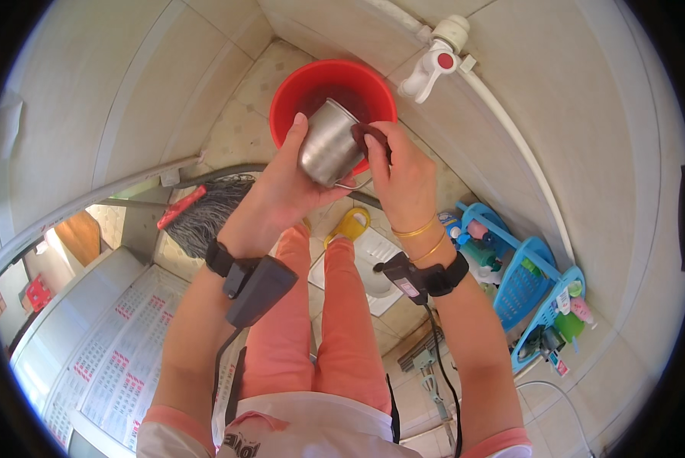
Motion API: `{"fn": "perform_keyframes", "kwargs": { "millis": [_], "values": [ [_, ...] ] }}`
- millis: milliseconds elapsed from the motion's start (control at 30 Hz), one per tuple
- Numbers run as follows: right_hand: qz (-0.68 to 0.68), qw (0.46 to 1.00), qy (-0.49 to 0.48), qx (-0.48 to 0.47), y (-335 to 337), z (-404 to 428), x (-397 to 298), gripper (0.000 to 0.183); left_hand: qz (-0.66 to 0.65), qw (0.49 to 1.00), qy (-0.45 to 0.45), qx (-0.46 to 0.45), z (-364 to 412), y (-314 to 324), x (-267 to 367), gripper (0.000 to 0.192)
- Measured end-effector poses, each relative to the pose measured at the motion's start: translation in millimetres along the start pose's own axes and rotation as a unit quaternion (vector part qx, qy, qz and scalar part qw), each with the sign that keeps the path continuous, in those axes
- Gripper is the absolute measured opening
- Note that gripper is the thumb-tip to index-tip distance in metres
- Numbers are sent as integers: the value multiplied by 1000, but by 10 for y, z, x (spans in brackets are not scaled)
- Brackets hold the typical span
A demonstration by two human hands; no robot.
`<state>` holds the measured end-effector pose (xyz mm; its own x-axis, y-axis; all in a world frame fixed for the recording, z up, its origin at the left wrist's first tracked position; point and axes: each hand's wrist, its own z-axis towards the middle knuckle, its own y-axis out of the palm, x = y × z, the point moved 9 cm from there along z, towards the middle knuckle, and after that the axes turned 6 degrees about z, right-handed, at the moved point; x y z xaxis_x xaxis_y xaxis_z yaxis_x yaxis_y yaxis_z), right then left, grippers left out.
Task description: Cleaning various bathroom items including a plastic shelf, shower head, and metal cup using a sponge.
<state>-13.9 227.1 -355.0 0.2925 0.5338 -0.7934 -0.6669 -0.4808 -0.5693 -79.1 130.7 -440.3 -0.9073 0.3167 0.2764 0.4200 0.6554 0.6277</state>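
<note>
My left hand (285, 183) supports a brushed metal cup (330, 143) from beneath, its thumb along the cup's left side. The cup is tilted, and part of its wire handle shows near my left fingertips. Pinched in my right hand (402, 172) is a dark reddish-brown cloth or scrubbing pad (371, 137), pressed to the cup's upper right side near the rim. Both hands are above a red plastic bucket (279, 109) with dark liquid inside. The cup's interior is hidden from me.
A white plastic tap (434, 68) with a red-marked lever juts from the right wall. A grey string mop (205, 212) lies at left. Below the arms is a squat toilet (377, 263). A blue plastic rack (526, 280) of bottles stands right. Yellow slippers (351, 225) are on the feet.
</note>
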Motion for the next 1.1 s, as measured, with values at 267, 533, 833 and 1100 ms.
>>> {"fn": "perform_keyframes", "kwargs": {
  "millis": [267,533,833,1100],
  "values": [
    [34,999,-6,2,30,-17,-52,22,30,1000,0,10,-59,11,13,57],
    [-53,997,-55,29,19,-12,-156,18,43,999,20,14,-69,66,-16,53],
    [-60,987,132,-72,193,136,73,16,240,944,134,183,-82,-231,264,50],
    [173,973,146,-50,170,54,143,20,166,977,121,66,-94,-28,278,55]
  ]
}}
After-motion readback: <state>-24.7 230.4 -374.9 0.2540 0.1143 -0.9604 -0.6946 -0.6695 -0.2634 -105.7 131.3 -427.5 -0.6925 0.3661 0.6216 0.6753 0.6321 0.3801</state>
